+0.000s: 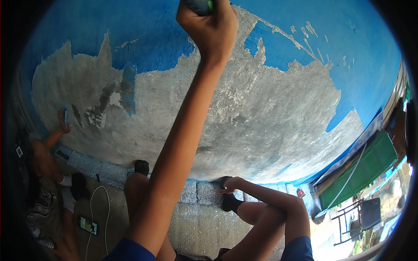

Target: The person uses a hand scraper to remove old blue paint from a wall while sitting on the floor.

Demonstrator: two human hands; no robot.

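Observation:
My left hand (209, 29) is raised at the top of the view, closed around a dark handle with a green accent (200, 7). The upper frame edge cuts off the rest of that tool. Behind the arm stands a painted wall; its blue paint (150, 36) has ragged edges around a wide patch of bare grey plaster (271, 107). Low down, my right hand (230, 185) hangs over my black-socked foot (231, 202), fingers partly bent and nothing visible in it. My other foot (141, 167) is at the wall's base, left of my raised forearm.
Another person's hand (64, 122) holds a blue item against the wall at left. A phone (88, 225) and a white cable (108, 208) lie on the floor. Chips dot the block ledge (207, 194). A small red item (300, 193), a green panel (362, 169) and a black chair (370, 213) are right.

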